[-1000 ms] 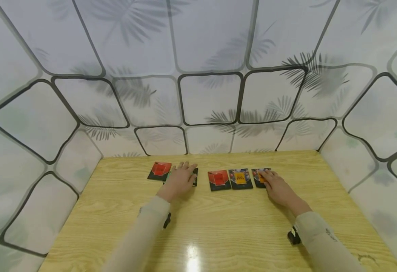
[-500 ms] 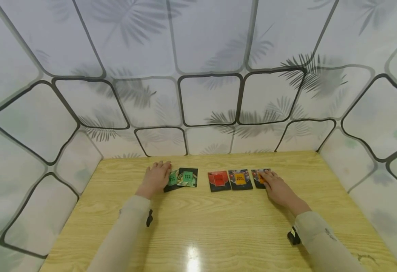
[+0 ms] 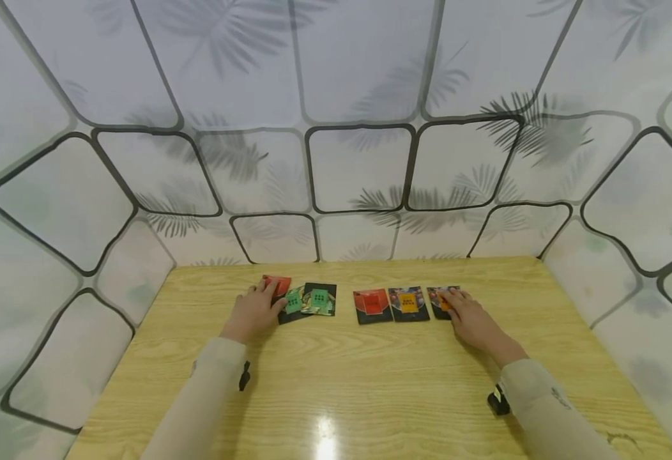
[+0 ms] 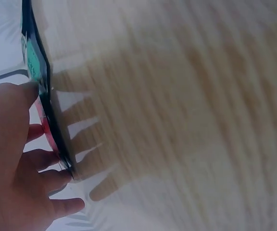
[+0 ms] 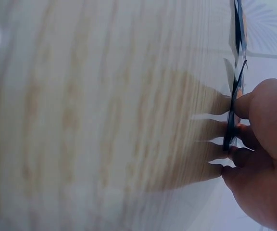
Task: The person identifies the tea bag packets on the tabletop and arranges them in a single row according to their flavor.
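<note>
My left hand [image 3: 252,313] lies over a flat red packet [image 3: 281,283] at the left end of the row, covering most of it. Its fingers are spread, and its thumb reaches the edge of a dark packet with a green label [image 3: 294,303]. A second green-labelled packet [image 3: 319,299] overlaps that one. At the row's right end, my right hand [image 3: 471,319] rests its fingertips on a packet with an orange label [image 3: 436,300], hiding part of it. In the right wrist view the packet [image 5: 232,110] stands edge-on beneath the fingertips.
Between the hands, a red packet [image 3: 373,306] and an orange-labelled packet [image 3: 408,303] lie side by side. All lie near the back of a wooden table [image 3: 336,370]. Patterned white fabric walls [image 3: 353,169] rise behind it and at both sides.
My left hand has moved left off the green-labelled packets, uncovering them, and onto the red packet at the left end. My right hand has stayed in place.
</note>
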A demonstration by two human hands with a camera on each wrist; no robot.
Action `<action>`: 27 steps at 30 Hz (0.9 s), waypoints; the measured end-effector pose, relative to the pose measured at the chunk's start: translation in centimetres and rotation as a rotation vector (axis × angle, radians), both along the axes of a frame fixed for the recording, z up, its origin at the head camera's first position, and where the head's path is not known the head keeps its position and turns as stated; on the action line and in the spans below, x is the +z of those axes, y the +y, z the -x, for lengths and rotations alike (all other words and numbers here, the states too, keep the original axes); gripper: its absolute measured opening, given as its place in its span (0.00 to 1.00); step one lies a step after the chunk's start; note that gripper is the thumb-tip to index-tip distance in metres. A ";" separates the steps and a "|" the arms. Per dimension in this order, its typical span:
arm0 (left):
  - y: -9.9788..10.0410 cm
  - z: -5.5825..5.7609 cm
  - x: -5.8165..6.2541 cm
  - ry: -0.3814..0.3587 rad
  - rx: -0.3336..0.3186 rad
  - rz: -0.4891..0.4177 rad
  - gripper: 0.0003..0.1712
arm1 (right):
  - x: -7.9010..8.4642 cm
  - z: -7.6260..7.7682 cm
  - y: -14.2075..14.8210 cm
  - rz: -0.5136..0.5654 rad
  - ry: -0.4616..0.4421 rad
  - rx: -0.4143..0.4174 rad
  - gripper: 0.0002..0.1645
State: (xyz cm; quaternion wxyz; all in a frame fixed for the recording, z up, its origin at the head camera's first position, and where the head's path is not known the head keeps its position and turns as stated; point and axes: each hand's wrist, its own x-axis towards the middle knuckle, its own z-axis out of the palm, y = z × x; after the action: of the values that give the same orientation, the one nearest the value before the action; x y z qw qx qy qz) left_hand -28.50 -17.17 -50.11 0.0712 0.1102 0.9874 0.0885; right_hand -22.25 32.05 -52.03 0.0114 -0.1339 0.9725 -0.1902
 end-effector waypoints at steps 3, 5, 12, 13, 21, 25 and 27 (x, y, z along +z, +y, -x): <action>0.0 -0.1 -0.1 -0.006 0.000 0.009 0.42 | 0.0 -0.1 -0.1 0.009 -0.002 -0.003 0.30; -0.1 -0.1 -0.2 -0.007 0.007 0.009 0.43 | 0.1 -0.2 -0.1 0.018 -0.003 -0.004 0.30; -0.5 -0.4 -0.6 -0.003 0.042 0.000 0.42 | 0.0 -0.1 -0.1 0.004 0.005 0.000 0.30; -0.5 -0.4 -0.6 -0.006 0.044 0.003 0.42 | 0.0 -0.1 -0.1 0.000 0.007 0.001 0.30; -0.7 -0.6 -0.3 -0.042 0.080 0.003 0.44 | 0.1 -0.1 -0.2 0.010 0.009 0.000 0.30; -1.3 -0.8 -0.2 -0.037 0.086 0.000 0.44 | 0.3 -0.3 -0.1 0.016 0.010 0.000 0.30; -1.6 -1.0 -0.2 -0.033 0.089 -0.006 0.43 | 0.3 -0.4 -0.1 0.016 0.013 0.001 0.30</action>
State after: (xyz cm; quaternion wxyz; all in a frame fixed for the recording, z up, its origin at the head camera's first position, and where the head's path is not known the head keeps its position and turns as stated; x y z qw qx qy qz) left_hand -27.54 -18.82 -50.35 0.0834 0.0648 0.9897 0.0962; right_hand -21.90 31.92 -51.75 0.0042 -0.1359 0.9709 -0.1972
